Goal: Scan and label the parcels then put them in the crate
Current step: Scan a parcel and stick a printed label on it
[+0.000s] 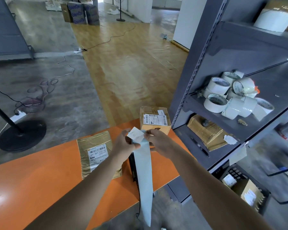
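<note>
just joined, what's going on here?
A person seems to be peeling a white label off a long backing strip: the left hand holds the strip's top, the right hand pinches the label's edge. Two parcels wait on the orange table, a flat taped parcel and a cardboard box, both already carrying barcode labels.

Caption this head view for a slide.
Left hand and right hand peel a label off its backing strip over an orange table.

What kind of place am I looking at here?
Likely a warehouse packing station: brown cardboard parcels with barcode labels lie on an orange worktop, grey metal shelving holds white tape rolls, and the left hand and right hand hold a white label on its pale backing strip.
</note>
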{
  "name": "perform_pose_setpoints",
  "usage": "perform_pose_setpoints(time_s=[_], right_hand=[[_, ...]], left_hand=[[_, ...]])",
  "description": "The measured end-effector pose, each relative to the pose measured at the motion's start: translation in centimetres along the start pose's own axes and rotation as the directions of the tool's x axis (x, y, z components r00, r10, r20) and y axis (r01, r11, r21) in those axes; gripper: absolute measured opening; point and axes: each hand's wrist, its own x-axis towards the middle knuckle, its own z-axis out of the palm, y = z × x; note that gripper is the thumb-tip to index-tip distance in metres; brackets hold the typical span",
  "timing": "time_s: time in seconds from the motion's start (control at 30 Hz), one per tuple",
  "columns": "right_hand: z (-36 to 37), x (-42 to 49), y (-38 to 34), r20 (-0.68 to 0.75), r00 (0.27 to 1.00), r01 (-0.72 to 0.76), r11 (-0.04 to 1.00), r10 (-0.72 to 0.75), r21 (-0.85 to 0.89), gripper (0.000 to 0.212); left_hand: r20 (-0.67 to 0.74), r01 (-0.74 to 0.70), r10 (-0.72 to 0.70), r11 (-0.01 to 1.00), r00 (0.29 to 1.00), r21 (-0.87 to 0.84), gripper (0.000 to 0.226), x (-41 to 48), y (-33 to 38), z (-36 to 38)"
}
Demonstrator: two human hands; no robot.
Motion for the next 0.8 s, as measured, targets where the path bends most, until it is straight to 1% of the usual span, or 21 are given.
perform_pose_setpoints(time_s=[0.1, 0.23, 0.27, 0.33, 0.4, 0.5, 0.6, 0.7, 0.8], right_hand=[[0.0, 0.3, 0.5, 0.004, 1.0, -0.013, 0.999, 0.013, 0.034, 0.02], [-0.3, 0.9, 1.0, -0.073, 0.997, -0.031, 0.998, 0.035, 0.053, 0.024], [-0.6, 1.0, 1.1, -0.094, 0.995, -0.038, 0.998, 0.042, 0.041, 0.024], [-1.2, 0.9, 1.1, -0.133, 0.989, -0.064, 0.998, 0.064, 0.004, 0.022], [-1.9, 0.9, 1.2, -0.166, 0.982, -0.099, 0.995, 0.093, -0.032, 0.02], [-2.7, 0.8, 1.6, -0.194, 0.972, -0.148, 0.985, 0.13, -0.083, 0.025], [-3.3, 0.4, 2.1, -0.203, 0.967, -0.18, 0.978, 0.156, -0.104, 0.028], [-3.7, 0.1, 2.5, -0.201, 0.964, -0.196, 0.975, 0.172, -0.108, 0.032], [-4.1, 0.0, 2.9, -0.21, 0.962, -0.202, 0.971, 0.173, -0.13, 0.031]], left_hand=[[0.04, 0.001, 0.001, 0.999, 0.999, -0.043, 0.067, -0.2, 0.1, 0.1], [0.124, 0.008, 0.002, 0.997, 0.992, -0.078, 0.075, -0.2, 0.6, 0.0], [0.128, 0.012, -0.002, 0.997, 0.992, -0.077, 0.073, -0.3, 0.8, -0.1], [0.091, 0.012, -0.008, 0.999, 0.996, -0.05, 0.059, -0.4, 1.1, -0.3], [0.017, 0.018, -0.018, 0.999, 1.0, -0.033, 0.038, -0.3, 0.8, -0.5], [0.002, 0.025, -0.025, 1.0, 1.0, -0.013, 0.015, -0.2, 0.4, -0.1], [0.008, -0.001, 0.001, 0.998, 1.0, 0.057, 0.008, -0.2, 0.6, 0.8], [0.008, -0.013, 0.012, 0.997, 1.0, 0.076, 0.006, -0.2, 0.7, 1.9], [0.03, -0.004, 0.0, 0.994, 1.0, 0.108, 0.005, -0.2, 0.8, 2.8]])
